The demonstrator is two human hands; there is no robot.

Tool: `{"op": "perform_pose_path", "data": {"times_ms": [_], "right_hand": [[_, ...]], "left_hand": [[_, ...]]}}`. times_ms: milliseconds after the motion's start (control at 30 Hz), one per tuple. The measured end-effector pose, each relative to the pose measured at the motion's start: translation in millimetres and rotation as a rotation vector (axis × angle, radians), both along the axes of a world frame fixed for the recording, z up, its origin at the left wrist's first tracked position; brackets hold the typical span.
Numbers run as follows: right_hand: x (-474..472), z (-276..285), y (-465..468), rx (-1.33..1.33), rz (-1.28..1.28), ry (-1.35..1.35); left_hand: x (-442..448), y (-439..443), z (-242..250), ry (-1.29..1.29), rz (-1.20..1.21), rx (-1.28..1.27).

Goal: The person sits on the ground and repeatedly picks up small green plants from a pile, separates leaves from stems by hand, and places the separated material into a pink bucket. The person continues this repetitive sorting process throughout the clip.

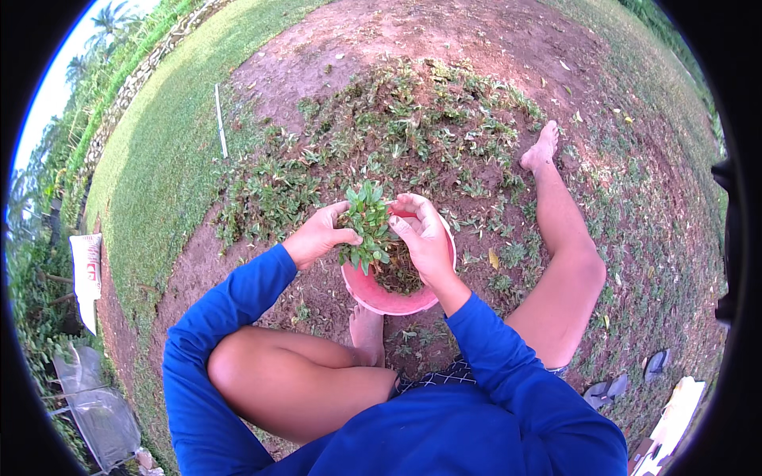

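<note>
A clump of leafy green plants (pixel 366 229) is gripped in my left hand (pixel 318 237), with the thumb pressed on its near side. Below the clump stands a round pink bucket (pixel 402 303), holding dark plant matter (pixel 405 268). My right hand (pixel 425 238) is raised over the bucket's right side, its thumb and fingers curled close to the clump's right edge. Whether those fingers pinch a bit of it is hard to see. Beyond the bucket, many uprooted plants (pixel 411 125) lie spread over the brown soil.
My bare feet rest left of and beyond the bucket. A thin white stick (pixel 221 121) lies on the grass at left. Flip-flops (pixel 606 391) are at lower right, near a white object (pixel 673 422). A white printed sack (pixel 87 276) stands at far left, above clear plastic sheeting (pixel 98 404).
</note>
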State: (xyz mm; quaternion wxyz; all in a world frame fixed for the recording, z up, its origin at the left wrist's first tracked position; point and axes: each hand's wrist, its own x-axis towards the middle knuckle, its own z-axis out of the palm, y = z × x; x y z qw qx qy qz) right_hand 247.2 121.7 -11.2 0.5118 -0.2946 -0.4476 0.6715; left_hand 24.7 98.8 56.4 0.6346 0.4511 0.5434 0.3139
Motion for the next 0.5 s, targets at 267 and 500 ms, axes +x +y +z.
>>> {"op": "perform_pose_path", "data": {"times_ms": [267,500], "right_hand": [[-4.1,-4.4,-14.8,-0.052,0.225,-0.034],[8.1,1.2,-7.9,0.076,0.269,-0.020]], "left_hand": [[14.8,-4.4,9.5,-0.030,0.086,-0.039],[10.5,-5.7,16.4,-0.053,-0.055,0.032]]}}
